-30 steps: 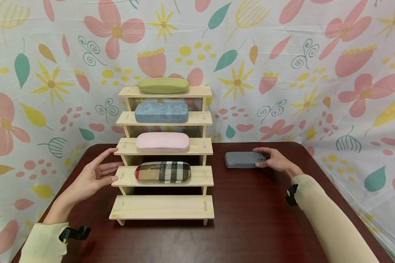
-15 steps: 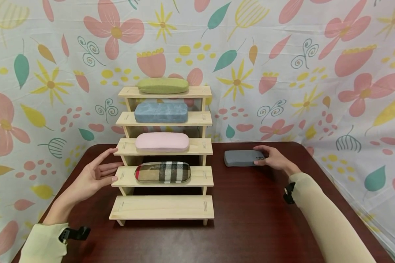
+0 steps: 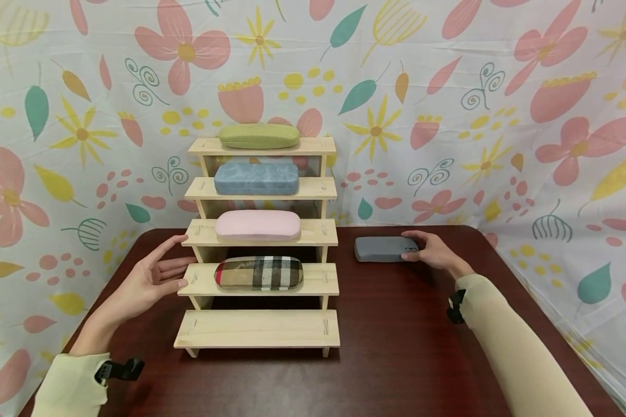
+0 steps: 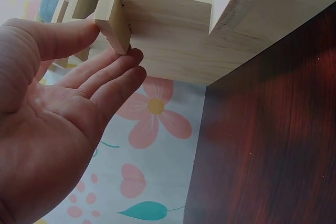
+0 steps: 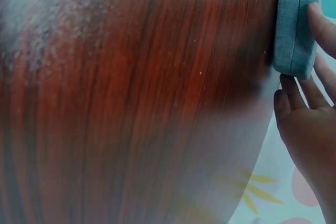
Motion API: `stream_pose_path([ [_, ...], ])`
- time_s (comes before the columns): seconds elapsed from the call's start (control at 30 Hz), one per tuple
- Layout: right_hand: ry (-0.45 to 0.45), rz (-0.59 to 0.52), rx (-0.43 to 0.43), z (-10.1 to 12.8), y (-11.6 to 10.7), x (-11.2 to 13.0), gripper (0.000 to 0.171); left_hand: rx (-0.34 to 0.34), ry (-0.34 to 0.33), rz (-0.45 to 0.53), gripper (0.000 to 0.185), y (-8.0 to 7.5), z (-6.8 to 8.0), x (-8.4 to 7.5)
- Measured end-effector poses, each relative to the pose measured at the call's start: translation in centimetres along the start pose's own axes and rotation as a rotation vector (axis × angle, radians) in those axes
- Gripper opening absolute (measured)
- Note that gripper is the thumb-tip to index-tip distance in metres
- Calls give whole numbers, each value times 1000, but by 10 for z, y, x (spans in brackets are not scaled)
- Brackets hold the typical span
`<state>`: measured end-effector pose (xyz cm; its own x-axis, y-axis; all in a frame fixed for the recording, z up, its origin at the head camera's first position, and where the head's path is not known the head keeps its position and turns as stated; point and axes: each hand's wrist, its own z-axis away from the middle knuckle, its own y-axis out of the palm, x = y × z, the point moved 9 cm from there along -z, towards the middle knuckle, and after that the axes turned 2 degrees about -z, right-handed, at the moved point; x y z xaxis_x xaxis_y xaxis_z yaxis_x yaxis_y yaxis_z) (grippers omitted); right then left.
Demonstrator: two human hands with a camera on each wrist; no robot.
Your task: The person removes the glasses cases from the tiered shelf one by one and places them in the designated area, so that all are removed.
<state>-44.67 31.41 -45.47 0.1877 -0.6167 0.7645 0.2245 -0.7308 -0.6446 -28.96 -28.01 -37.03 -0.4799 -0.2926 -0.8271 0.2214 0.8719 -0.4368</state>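
Grey case [image 3: 383, 249] lies lengthwise left-right.

a stepped rack [image 3: 258, 327] stands on the table [image 3: 396, 347], four cases on its upper steps; right of it lies a fifth case [image 3: 383, 249], beside the right hand [image 3: 433, 252]

staged display corner: floral backdrop sheet [image 3: 501, 116], stepped wooden rack [image 3: 258, 284].

Count: 5 glasses cases total — 1 green case [image 3: 258, 135], 1 blue case [image 3: 256, 178], 1 pink case [image 3: 258, 225], 1 plaid case [image 3: 258, 273], 1 grey case [image 3: 383, 249]. 1 wooden stepped rack [image 3: 258, 331] with 5 shelves: 4 occupied, one case each. 1 worktop [image 3: 396, 347]. 2 hands: left hand [image 3: 147, 282], right hand [image 3: 434, 252].
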Motion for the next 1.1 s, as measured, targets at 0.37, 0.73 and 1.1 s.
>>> stream_pose_path([
  [0.37, -5, -3, -2, 0, 0, 2, 69, 0, -3, 8, 87, -1, -1, 2],
  [0.73, -13, -6, -1, 0, -2, 3, 70, 1, -7, 10, 88, 0, 0, 0],
  [1.1, -20, 2, 7, 2, -2, 1, 72, 1, -15, 18, 88, 1, 1, 0],
])
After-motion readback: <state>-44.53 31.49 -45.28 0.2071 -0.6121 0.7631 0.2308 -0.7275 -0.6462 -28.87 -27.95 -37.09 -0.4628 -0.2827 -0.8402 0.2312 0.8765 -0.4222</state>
